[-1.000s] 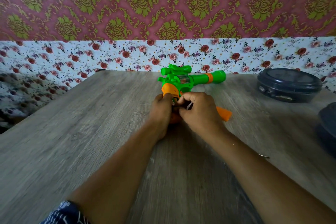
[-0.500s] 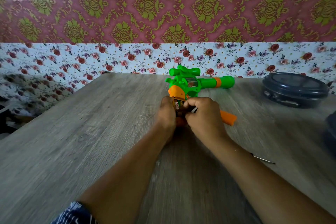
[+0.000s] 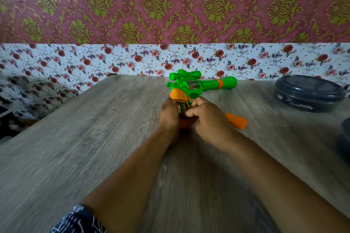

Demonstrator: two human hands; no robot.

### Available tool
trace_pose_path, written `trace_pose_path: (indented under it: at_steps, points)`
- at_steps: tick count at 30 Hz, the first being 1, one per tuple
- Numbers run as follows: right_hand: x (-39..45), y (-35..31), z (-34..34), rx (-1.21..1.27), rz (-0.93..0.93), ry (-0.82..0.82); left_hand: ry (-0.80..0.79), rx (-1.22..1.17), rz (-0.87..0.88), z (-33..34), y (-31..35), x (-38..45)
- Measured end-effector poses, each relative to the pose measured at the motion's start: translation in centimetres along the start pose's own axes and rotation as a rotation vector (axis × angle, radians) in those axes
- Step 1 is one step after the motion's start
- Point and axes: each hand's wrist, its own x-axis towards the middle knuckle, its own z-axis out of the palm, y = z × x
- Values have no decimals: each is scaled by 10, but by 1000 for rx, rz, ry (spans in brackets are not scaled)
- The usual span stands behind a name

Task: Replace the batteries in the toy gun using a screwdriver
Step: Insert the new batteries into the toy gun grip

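Note:
A green and orange toy gun (image 3: 197,86) lies on the wooden table (image 3: 94,138), barrel pointing right. Its orange grip is open and batteries (image 3: 182,107) show inside the compartment. My left hand (image 3: 169,117) grips the left side of the grip. My right hand (image 3: 207,119) is curled against the right side, its fingertips on the batteries. An orange battery cover (image 3: 236,120) lies on the table just right of my right hand. No screwdriver is visible in this view.
A dark round lidded container (image 3: 308,93) stands at the back right. Another dark object (image 3: 344,138) is cut off by the right edge. The table's far edge meets a flowered wall.
My right hand's fingers have shifted on the grip and the open battery compartment now shows more. The thin metal tool seen beside my right forearm is now out of sight.

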Motion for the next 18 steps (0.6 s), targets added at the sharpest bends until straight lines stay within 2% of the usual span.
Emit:
trace_pose_path:
  at_steps: [2, 5, 7, 8, 11, 13, 18]
  points:
    - [3, 9, -5, 66, 28, -2, 10, -8, -33, -1, -4, 3]
    - [4, 31, -23, 165, 116, 121, 7, -86, -104, -1, -7, 9]
    - [0, 49, -35, 168, 168, 144, 9, -142, -141, -1, -8, 12]
    - [-2, 58, -40, 128, 195, 113, 12, -175, -159, -1, -8, 14]
    - [-9, 72, -41, -76, 312, -160, 1, -267, -220, -1, -7, 14]
    - [-10, 72, -39, -122, 340, -286, -11, -297, -237, -2, -6, 14]
    - [-8, 72, -39, -235, 297, -355, -31, -253, -186, -3, -8, 17]
